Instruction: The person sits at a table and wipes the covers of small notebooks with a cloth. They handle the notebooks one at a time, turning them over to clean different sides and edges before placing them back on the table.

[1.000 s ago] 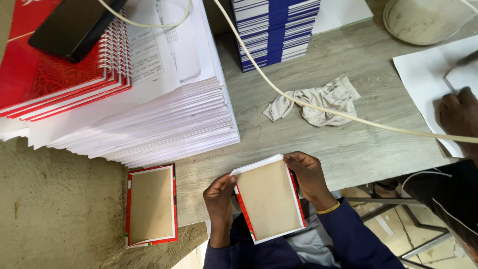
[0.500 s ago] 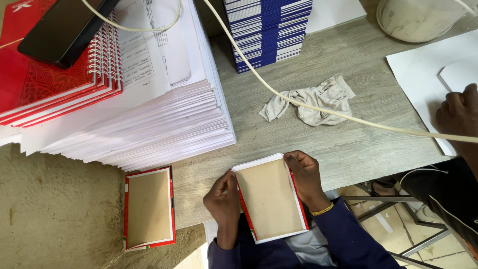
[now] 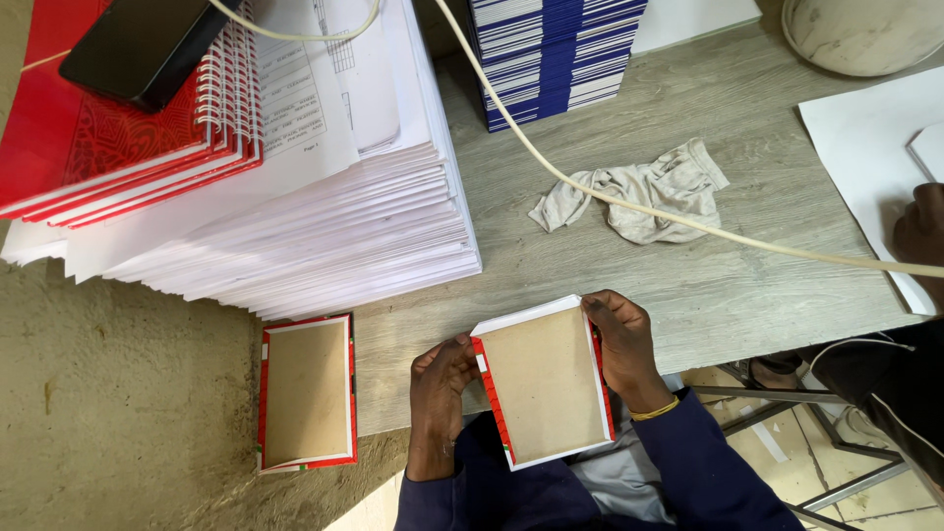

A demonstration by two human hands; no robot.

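Book cover at lower centre of frame: rectangular, brown board face up, white margin, red wrapped edging along the left and right sides, tilted slightly anticlockwise. Held over the near table edge, above the lap. Left hand grasping the cover's left edge, fingers curled onto the red strip. Right hand grasping the upper right corner and right edge, thumb on the white top margin; yellow band at the wrist.

Second cover of the same kind lying flat at lower left, overhanging the table corner, well apart from the held one. Grey wooden table bare between the two covers and beyond the held cover's top edge. Tall stack of white sheets at upper left, near edge just above the second cover; red spiral-bound books on top, a black phone on those. Crumpled cloth right of centre, cream cable crossing over it. Blue-and-white stack at top centre. Another person's hand at right edge on white paper.
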